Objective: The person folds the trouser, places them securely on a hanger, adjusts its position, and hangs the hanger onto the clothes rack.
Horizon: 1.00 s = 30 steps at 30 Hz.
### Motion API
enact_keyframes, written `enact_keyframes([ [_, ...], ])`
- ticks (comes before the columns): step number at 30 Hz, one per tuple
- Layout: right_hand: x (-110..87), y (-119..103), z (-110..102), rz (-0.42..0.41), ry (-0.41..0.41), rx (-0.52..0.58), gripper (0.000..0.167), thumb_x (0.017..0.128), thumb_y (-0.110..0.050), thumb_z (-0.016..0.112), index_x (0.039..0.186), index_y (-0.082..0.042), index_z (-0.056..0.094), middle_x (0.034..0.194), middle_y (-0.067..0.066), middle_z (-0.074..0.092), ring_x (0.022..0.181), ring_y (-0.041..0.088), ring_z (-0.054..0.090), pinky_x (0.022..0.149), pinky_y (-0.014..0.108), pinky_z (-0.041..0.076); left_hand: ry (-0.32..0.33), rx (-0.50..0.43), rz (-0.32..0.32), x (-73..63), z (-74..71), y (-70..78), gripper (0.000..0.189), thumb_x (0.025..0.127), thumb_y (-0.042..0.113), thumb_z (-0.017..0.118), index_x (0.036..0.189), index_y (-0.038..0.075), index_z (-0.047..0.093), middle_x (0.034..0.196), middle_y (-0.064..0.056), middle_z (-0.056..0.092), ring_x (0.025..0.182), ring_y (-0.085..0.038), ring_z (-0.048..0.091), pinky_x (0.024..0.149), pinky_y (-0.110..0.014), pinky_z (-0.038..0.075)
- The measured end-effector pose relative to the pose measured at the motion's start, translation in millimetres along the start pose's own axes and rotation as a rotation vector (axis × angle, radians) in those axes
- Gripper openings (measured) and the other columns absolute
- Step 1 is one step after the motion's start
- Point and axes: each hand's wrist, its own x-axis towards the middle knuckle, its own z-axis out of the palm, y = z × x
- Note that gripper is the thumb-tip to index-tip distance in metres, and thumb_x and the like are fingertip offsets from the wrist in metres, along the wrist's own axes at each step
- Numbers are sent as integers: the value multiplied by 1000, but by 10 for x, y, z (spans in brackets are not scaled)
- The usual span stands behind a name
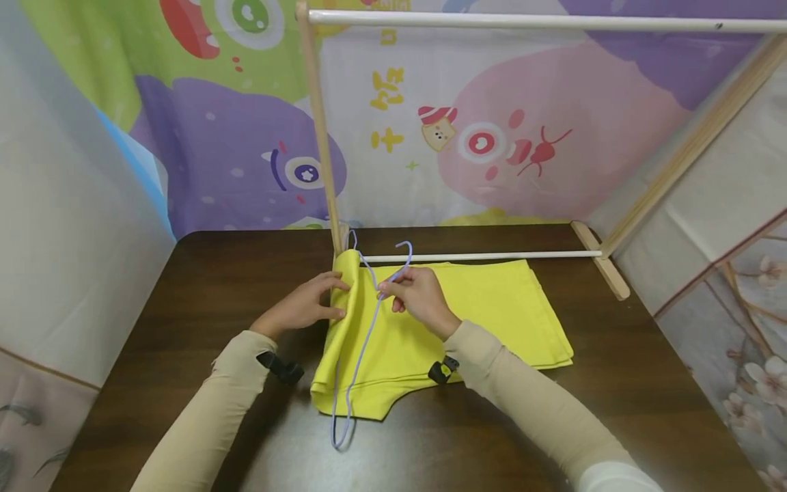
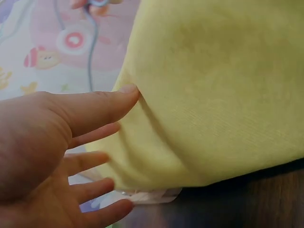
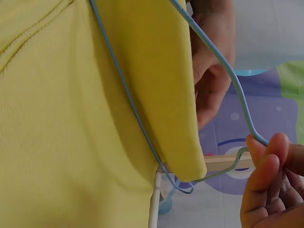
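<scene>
A yellow shirt [image 1: 492, 314] lies folded on the table, its left end raised in a rolled fold. My left hand [image 1: 307, 301] is at that fold; in the left wrist view the thumb [image 2: 107, 107] presses the cloth while the other fingers stay spread and fairly straight. Between thumb and fingertips, my right hand [image 1: 415, 294] pinches a thin lilac-blue wire clothes hanger [image 1: 364, 348] just below its hook. The hanger is tilted over the fold, one end jutting past the shirt's near edge. In the right wrist view its long bar [image 3: 124, 83] crosses the yellow cloth beside the raised flap.
A wooden rack with a white top rail [image 1: 522, 20] and a low white rail [image 1: 486, 257] stands behind the shirt. Its left post [image 1: 321, 130] rises close behind the fold. A cartoon-printed curtain [image 1: 246, 150] hangs at the back of the dark table [image 1: 203, 301].
</scene>
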Motion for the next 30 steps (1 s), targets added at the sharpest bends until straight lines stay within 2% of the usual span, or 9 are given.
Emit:
enact_keyframes([
  [3,-1,9,12,2,-4,-4,12,91,-6,67,89,6,69,79,14,74,46,6,55,49,20,47,2,8,-17,73,47,5,61,88,19,73,138,-2,45,158,-28,18,146,-47,18,114,-61,24],
  [6,-8,10,13,6,2,-4,12,91,-6,67,88,5,68,78,14,73,45,7,54,48,20,46,-30,2,-27,146,98,-7,73,88,22,72,146,-2,35,161,-26,9,148,-45,10,116,-62,19],
  [12,-7,-3,3,2,-4,-13,12,91,-6,67,86,5,67,79,15,74,45,7,54,48,20,45,-110,88,-46,263,205,-30,78,89,27,72,151,4,31,163,-20,9,149,-43,4,116,-63,16],
  [16,-9,-15,-10,-4,-7,-39,13,92,-9,67,86,3,68,81,15,74,46,8,54,49,20,46,-126,212,-54,291,290,24,72,90,29,70,150,7,36,163,-18,12,150,-42,4,115,-63,19],
  [20,-11,-26,-13,-6,-8,-54,13,92,-10,67,88,2,69,82,17,73,47,9,54,49,21,46,-80,323,-13,211,344,123,52,90,27,70,135,5,54,155,-21,33,145,-42,25,113,-60,28],
  [23,-8,-25,-6,-5,-15,-55,15,91,-11,68,88,3,69,84,18,73,47,8,54,49,21,46,-62,313,11,104,343,154,37,89,22,72,120,3,64,147,-21,45,139,-40,38,111,-55,33],
  [26,-4,-16,3,-7,-18,-51,15,91,-11,68,88,4,69,84,20,73,46,8,54,48,20,46,-108,252,18,-29,301,133,35,87,21,73,117,3,66,146,-19,47,139,-38,39,112,-53,34],
  [30,-3,-2,6,-13,-15,-50,14,91,-9,67,87,3,69,83,19,73,46,8,54,48,20,45,-228,144,5,-235,226,84,54,85,30,75,131,5,60,154,-16,37,144,-38,32,112,-54,32],
])
